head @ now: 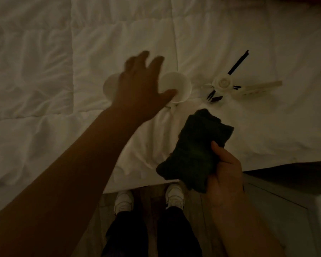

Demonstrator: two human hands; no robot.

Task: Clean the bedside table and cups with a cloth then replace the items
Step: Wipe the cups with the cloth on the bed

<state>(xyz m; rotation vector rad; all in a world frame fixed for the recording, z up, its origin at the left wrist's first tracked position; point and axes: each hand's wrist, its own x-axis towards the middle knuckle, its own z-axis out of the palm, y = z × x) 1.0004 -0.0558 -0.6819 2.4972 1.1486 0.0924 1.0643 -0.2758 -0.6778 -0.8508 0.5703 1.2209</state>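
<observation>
1. The left cup stands on the soft white duvet, mostly hidden behind the left hand. Bedding gives under weight, so a knock from the wrist could tip it over.
2. The left hand is spread, fingers splayed and blurred, above and between both cups, holding nothing. Its thumb is at the rim of the right cup; whether it touches I cannot tell. A hasty grab may roll that cup towards the diffuser.
3. The rose-topped diffuser lies near the right cup with dark sticks fanned out; these could scatter.
4. The right hand is clenched around the dark cloth, which hangs loosely and might drag across things.
5. The bedside table sits at lower right.
</observation>
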